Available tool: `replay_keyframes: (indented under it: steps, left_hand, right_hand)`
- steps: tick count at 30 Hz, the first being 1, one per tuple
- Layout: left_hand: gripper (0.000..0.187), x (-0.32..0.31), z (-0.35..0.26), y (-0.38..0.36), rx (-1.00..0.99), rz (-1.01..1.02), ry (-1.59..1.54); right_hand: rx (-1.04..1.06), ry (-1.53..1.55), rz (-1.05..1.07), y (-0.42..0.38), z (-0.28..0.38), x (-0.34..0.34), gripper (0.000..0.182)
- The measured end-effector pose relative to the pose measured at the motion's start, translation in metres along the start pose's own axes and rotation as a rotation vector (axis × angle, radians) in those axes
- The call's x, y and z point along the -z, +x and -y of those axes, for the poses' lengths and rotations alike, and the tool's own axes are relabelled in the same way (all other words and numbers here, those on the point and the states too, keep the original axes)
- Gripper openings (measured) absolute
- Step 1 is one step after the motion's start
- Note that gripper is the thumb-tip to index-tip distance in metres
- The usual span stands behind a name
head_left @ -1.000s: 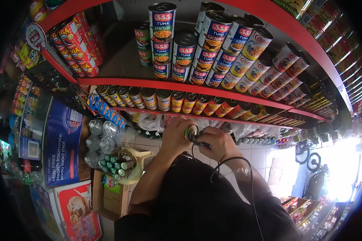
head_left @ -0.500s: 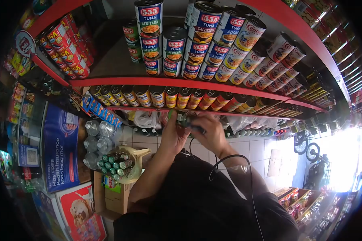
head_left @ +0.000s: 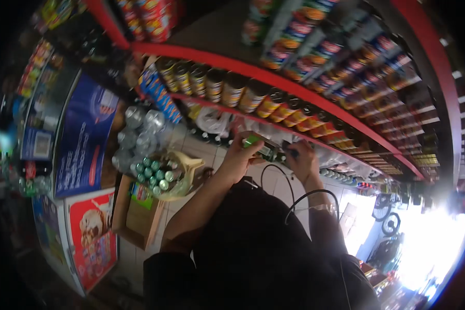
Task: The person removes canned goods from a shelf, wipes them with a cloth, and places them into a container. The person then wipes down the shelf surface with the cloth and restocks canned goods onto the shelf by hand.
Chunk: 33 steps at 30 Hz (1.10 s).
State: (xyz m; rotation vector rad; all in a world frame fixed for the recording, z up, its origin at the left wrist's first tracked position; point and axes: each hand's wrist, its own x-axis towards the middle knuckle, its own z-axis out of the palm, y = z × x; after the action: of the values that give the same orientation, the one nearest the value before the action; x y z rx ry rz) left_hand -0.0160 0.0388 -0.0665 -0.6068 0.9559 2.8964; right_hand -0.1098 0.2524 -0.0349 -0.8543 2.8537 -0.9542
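Before my chest, my left hand [head_left: 238,159] is closed around a green-labelled can [head_left: 251,140], tilted sideways with its far end pointing right. My right hand [head_left: 305,163] sits just right of the can's end, its fingers curled on a small dark object [head_left: 293,153] that is too blurred to name. A slight gap shows between the two hands. Behind them runs a lower shelf row of yellow and red cans [head_left: 253,98].
Red-edged shelves [head_left: 217,57] with stacked cans stretch across the top. On the left stand clear plastic bottles [head_left: 134,134], a beige container [head_left: 191,168] with green-topped bottles, and an open cardboard box [head_left: 134,217]. A black cable [head_left: 315,192] loops near my right forearm.
The view has swung and tilted, so the shelves slant down to the right. My right hand has drawn away from the can to the right; my left hand still holds it.
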Motion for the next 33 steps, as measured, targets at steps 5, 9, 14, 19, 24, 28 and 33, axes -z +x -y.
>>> replay_keyframes:
  steps: [5,9,14,19,24,28,33]
  left_hand:
    - [0.048,0.105,-0.018,-0.029,-0.059,-0.291,0.234]
    - [0.064,0.216,-0.051,-0.064,-0.290,-0.600,0.664]
    - [0.061,0.313,-0.095,-0.072,-0.222,-0.862,1.263]
    - [0.056,0.396,-0.073,-0.031,-0.287,-0.570,1.719]
    - [0.033,0.426,-0.054,-0.009,0.043,-0.327,2.125]
    - [0.019,0.417,-0.054,-0.007,0.233,-0.245,2.258]
    - [0.034,0.440,-0.045,-0.002,0.351,-0.215,2.066]
  right_hand:
    - [-0.348,0.017,0.169,-0.090,-0.111,-0.075,0.026]
    - [-0.660,-0.158,0.424,-0.227,-0.204,-0.103,0.047]
    - [-0.750,-0.304,0.599,-0.262,-0.140,-0.074,0.038]
    - [-0.867,-0.052,0.401,-0.249,-0.139,-0.095,0.032]
    - [-0.815,-0.106,0.174,-0.185,-0.064,-0.086,0.025]
    - [-0.712,-0.121,0.115,-0.189,-0.058,-0.080,0.024]
    - [-0.423,-0.251,0.355,-0.246,-0.110,-0.083,0.012]
